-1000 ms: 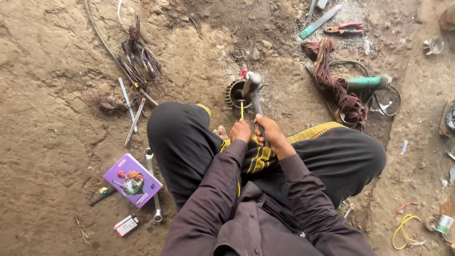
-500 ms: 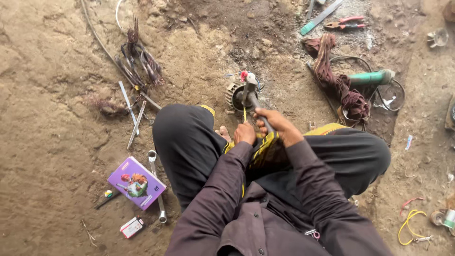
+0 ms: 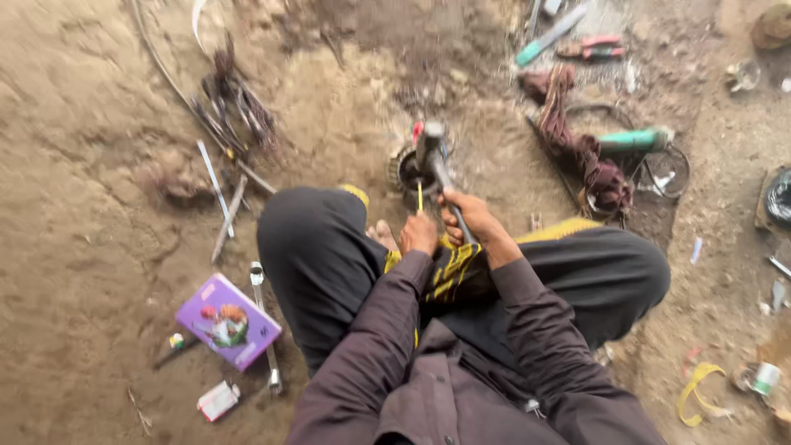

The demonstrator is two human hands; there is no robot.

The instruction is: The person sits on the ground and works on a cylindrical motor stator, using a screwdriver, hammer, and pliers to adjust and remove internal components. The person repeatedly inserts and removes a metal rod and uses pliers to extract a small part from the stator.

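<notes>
A steel-headed hammer [image 3: 432,148] with a dark handle slants above a round, dark, toothed metal part [image 3: 408,171] lying on the sandy ground. A thin yellow-handled tool [image 3: 419,198] stands upright, its tip at that round part's rim.

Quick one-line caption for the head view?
Seated on dirt, right hand swings a hammer while left hand steadies a yellow-handled tool.

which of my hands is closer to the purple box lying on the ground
Left. The left hand, gripping a thin yellow tool, sits on the side of the purple box. The right hand, holding the hammer, is farther across.
</notes>
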